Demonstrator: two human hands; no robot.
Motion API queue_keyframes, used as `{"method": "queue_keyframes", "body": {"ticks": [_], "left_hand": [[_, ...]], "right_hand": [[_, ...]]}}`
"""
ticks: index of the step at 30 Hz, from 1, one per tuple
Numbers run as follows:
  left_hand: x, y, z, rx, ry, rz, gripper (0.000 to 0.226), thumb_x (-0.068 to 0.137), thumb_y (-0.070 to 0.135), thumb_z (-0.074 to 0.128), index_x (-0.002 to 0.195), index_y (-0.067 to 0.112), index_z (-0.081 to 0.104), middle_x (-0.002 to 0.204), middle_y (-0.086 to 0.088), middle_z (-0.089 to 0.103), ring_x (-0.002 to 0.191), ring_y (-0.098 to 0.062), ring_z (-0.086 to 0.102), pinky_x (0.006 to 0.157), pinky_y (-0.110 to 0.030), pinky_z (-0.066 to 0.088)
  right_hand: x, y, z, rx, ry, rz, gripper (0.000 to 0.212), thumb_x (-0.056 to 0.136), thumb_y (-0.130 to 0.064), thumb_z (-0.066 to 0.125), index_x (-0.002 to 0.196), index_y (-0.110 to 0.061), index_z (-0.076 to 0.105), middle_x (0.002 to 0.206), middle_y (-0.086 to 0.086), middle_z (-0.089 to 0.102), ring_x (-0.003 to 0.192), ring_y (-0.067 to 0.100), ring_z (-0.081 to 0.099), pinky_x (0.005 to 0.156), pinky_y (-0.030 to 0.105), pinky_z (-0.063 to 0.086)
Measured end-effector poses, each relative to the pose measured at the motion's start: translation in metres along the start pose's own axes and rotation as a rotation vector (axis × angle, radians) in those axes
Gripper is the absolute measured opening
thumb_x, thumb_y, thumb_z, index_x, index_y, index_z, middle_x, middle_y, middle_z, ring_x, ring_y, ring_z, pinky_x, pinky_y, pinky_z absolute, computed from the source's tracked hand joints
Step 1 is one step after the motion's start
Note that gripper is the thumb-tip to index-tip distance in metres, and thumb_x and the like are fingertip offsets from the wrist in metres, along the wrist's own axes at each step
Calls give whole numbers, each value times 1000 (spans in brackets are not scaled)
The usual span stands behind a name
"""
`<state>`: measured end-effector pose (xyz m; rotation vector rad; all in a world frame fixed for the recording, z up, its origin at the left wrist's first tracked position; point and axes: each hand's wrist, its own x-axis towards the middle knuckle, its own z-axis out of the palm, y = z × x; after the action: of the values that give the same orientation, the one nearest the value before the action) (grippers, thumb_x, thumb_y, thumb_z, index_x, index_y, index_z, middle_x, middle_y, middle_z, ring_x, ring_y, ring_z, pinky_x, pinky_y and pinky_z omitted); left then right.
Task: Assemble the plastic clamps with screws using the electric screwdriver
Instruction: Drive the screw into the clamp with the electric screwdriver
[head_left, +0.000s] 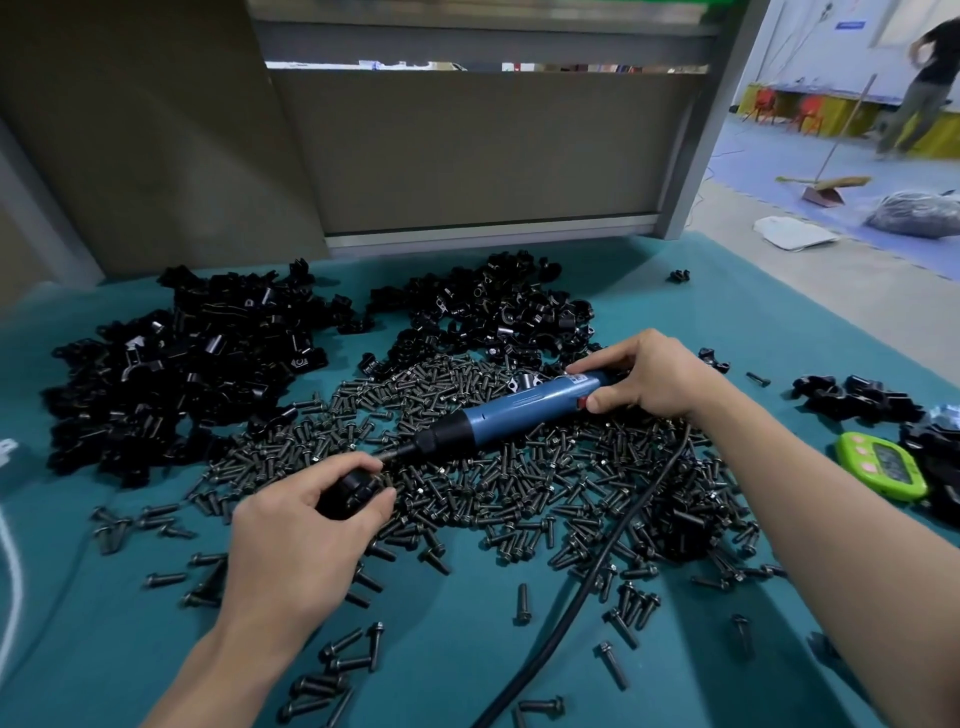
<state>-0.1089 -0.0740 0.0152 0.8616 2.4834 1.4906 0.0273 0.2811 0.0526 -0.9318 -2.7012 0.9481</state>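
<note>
My left hand (306, 525) fingers curl around a black plastic clamp (349, 491), pinching it just above the screw pile (519, 467). My right hand (649, 376) grips the rear of the blue electric screwdriver (498, 415), bit tip touching the clamp. Cord (597, 561) trails toward me over the teal table (467, 649). Clamp heaps (182, 374) behind; green timer (883, 465) right.

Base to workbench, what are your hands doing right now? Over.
Left grip holds a black clamp. Right grip holds the blue screwdriver, tip at the clamp. Cord lies across the loose screws. Over.
</note>
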Motion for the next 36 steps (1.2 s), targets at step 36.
{"method": "queue_keyframes", "body": {"ticks": [36], "left_hand": [[1, 0, 2, -60, 191, -22, 25, 84, 33, 83, 95, 51, 71, 64, 13, 69, 40, -7, 52, 33, -17, 37]], "right_hand": [[-46, -82, 60, -231, 125, -92, 78, 80, 0, 66, 145, -41, 53, 123, 1, 67, 90, 17, 66, 78, 27, 57]]}}
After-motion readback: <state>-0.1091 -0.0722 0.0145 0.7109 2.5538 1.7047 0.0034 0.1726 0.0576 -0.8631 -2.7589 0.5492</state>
